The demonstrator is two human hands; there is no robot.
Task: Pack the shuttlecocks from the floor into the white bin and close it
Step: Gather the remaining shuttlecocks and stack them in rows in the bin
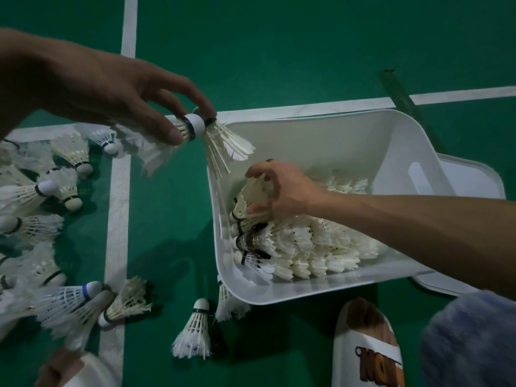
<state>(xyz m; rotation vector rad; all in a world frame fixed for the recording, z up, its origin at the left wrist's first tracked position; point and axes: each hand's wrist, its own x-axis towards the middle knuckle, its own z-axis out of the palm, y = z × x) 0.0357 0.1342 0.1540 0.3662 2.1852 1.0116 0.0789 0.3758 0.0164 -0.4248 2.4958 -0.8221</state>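
White bin (pixel 279 298), feathers at its corner and inside.
Our left grip (pixel 111 88) pinches a shuttlecock (pixel 195 125) by its cork just outside the rim; our right grip (pixel 282 188) curls round a stack (pixel 251 210) inside.

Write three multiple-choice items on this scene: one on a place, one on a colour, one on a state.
1. The right hand is: A) inside the white bin B) on a painted line C) on a knee.
2. The floor is: A) red B) green C) grey.
3. The bin is: A) closed B) open, empty C) open, holding shuttlecocks.
Key: A, its fingers grip shuttlecocks within the walls; B, the court surface is green; C, its top is uncovered, shuttlecocks stacked inside.
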